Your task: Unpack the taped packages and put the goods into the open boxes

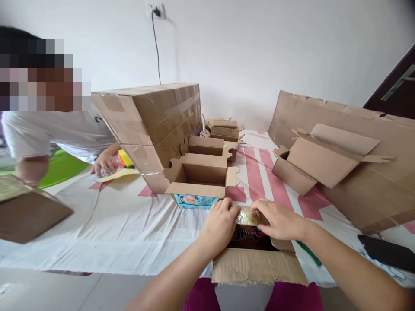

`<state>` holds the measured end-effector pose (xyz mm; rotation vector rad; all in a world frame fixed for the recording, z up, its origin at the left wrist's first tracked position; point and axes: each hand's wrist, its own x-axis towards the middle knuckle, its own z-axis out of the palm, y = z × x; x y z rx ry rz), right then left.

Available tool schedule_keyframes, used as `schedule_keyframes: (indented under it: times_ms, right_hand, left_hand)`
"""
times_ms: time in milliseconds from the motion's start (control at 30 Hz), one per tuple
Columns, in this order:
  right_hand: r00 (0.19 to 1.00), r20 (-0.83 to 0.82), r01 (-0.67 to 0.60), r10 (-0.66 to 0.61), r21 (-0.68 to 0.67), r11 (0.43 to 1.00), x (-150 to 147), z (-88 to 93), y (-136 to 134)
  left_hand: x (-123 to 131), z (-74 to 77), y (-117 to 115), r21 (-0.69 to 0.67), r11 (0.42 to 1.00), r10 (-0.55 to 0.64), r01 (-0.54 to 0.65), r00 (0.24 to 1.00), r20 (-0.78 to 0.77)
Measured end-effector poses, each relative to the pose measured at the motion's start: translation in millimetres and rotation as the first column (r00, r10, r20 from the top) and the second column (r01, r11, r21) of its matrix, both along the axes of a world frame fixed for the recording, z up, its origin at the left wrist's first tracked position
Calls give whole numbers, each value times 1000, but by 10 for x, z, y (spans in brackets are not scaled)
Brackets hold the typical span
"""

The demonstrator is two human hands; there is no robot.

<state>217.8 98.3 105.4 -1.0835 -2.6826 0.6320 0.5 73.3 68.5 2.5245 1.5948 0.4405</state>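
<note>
My left hand (pixel 220 222) and my right hand (pixel 277 220) meet over an open cardboard box (pixel 259 265) at the near table edge. Both hands are closed on a clear-wrapped pale packet (pixel 246 215) held above the box's opening. Dark red and black packaging (pixel 248 235) shows inside the box under my fingers. Just beyond my hands stands a small open carton (pixel 197 179) with a blue printed front, its flaps spread.
Two big taped cartons (pixel 152 125) are stacked at centre left, more small open cartons (pixel 210 147) behind. Flat cardboard sheets (pixel 356 172) and an open carton (pixel 311 162) lie right. Another person in a white shirt (pixel 65 129) leans in at left, a hand (pixel 103 164) on the cloth.
</note>
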Motion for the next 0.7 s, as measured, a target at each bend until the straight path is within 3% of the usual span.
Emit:
schedule_keyframes:
  times_ms: [133,333,533,700]
  right_hand:
    - [1000,5,28,-27,-30,999,-27,-18,-37]
    - [1000,-4,-2,2,50,999,-47,-71,-25]
    - [999,-28,20,-19,48,999,-1,-47,-64]
    - [985,-90,150,-149,9,989,9,-39,-57]
  left_hand:
    - [-1,-13,-8,3,1000,-8,8,1000,5]
    - [-9,-16,-14,17,1000,-19,19,1000,10]
    - [3,-2,-8,14,1000,-14,14,1000,-26]
    - [-1,1,-4,11,1000,-9,10,999,-39]
